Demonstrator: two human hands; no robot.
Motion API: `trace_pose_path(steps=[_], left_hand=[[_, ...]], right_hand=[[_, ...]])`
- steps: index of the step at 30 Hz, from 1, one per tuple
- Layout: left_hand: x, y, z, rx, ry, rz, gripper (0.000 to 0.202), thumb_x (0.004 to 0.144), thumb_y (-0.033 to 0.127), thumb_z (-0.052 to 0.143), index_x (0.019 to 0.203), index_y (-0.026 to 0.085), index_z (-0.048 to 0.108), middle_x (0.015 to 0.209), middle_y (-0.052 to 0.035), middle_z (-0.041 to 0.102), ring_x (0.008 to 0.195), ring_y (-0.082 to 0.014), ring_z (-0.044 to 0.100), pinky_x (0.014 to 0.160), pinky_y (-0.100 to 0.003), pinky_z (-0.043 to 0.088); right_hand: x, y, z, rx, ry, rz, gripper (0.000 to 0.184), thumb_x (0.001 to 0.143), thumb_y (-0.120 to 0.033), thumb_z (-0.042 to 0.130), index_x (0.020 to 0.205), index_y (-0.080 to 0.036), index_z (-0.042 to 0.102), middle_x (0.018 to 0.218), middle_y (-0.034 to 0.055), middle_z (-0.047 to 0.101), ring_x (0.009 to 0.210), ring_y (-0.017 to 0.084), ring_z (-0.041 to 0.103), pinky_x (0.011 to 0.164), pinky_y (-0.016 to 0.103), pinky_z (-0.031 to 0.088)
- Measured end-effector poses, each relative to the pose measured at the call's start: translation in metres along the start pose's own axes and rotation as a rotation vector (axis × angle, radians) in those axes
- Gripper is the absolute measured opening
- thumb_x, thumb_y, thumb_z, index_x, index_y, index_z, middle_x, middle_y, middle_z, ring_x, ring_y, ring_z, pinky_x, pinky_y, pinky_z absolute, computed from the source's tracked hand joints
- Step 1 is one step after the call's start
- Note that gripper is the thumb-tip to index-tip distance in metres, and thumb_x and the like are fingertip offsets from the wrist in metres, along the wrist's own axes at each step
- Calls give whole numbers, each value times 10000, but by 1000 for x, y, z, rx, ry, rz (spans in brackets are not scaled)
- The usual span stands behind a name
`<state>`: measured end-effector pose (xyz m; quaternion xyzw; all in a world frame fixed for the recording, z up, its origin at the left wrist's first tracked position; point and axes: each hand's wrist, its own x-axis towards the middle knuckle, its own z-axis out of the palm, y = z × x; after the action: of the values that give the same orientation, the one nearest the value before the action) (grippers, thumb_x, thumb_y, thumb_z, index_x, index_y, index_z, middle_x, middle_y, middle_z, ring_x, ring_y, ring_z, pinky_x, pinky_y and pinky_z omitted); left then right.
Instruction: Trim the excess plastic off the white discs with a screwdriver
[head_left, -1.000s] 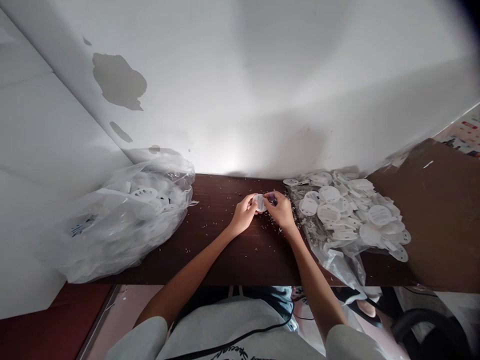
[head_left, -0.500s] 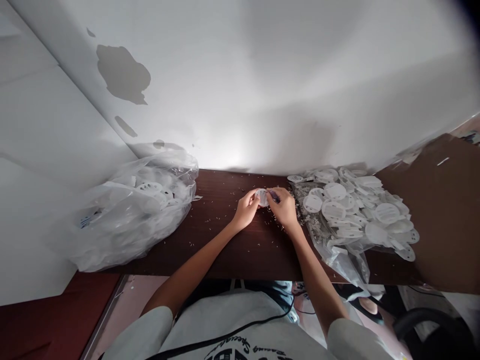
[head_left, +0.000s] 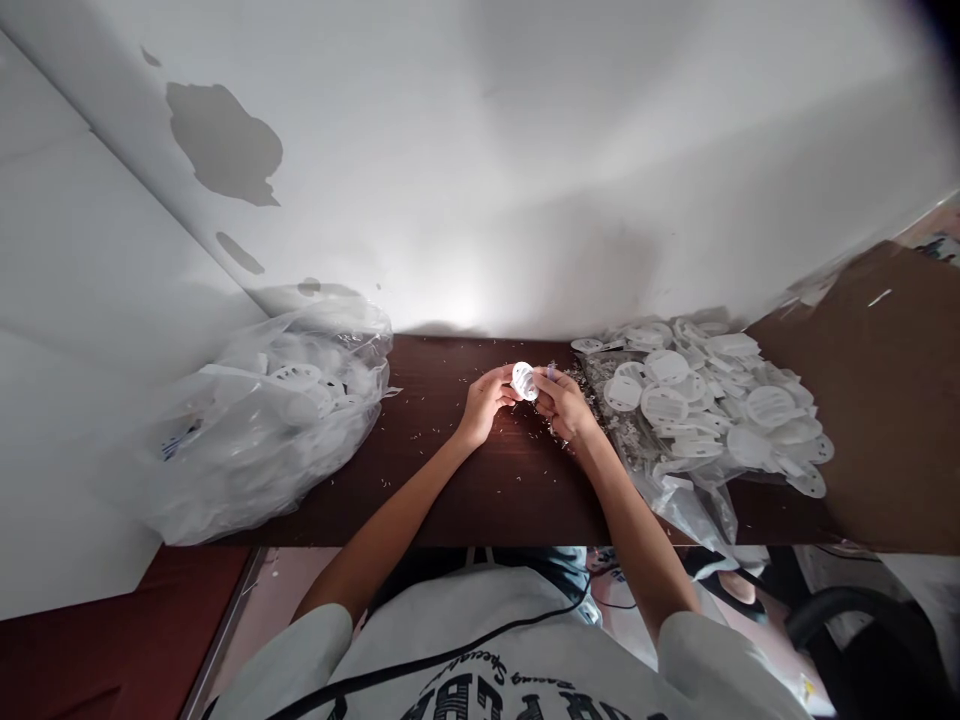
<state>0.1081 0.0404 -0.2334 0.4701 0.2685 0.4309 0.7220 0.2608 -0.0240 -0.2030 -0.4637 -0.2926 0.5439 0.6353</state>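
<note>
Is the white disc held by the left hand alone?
No: the left hand and the right hand both have fingers on the white disc.

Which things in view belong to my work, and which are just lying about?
Likely part of it: white disc between the left hand and right hand; heaped discs; clear bag of white pieces.
Likely just lying about: pale scraps; brown board.

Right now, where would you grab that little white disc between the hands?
I'd probably pinch the white disc by its rim, from both sides: its broad round face shows, and the left hand and right hand meet opposite edges.
</note>
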Motion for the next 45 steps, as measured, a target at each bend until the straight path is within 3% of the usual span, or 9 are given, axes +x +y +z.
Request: trace_pose_path(steps=[5,15,24,30,39,45], left_hand=[[-3,1,0,91,-37,-5,382,842,501,814,1026,167,792,885,-61,748,788,-144,673,717,-257,504],[-9,7,6,-162,20,-75,405,731,462,921,920,165,723,874,-32,682,775,-124,598,710,-253,468],[-9,0,6,27,102,141,364,803,487,858,837,178,670,782,2,613,728,-123,519,693,-248,418],[-11,4,5,199,125,254,407,859,554,791,825,190,612,775,9,581,737,-136,503,706,-257,414],[-22,9,14,270,164,285,394,941,590,706,899,213,601,809,-2,587,755,-156,521,729,-280,434],[-24,17,17,220,119,264,401,895,590,769,910,213,632,849,-24,629,811,-177,572,791,-306,445]], right_hand=[[-5,-3,8,102,-74,71,435,746,-365,901,1057,-219,635,599,-117,452,447,29,163,403,166,159],[-7,6,21,238,-104,122,371,748,-288,898,996,-214,633,593,-117,467,441,22,143,372,143,156],[-9,8,26,270,-123,133,362,764,-287,896,1013,-208,646,640,-90,550,441,16,149,363,135,172],[-10,11,28,265,-98,134,371,755,-298,913,1001,-199,653,627,-96,530,435,14,155,357,139,184],[-13,12,34,324,-100,145,309,777,-251,884,1009,-197,687,628,-102,457,444,16,127,338,131,180],[-13,9,34,333,-96,148,291,779,-252,879,986,-191,683,640,-99,466,441,12,107,329,131,181]])
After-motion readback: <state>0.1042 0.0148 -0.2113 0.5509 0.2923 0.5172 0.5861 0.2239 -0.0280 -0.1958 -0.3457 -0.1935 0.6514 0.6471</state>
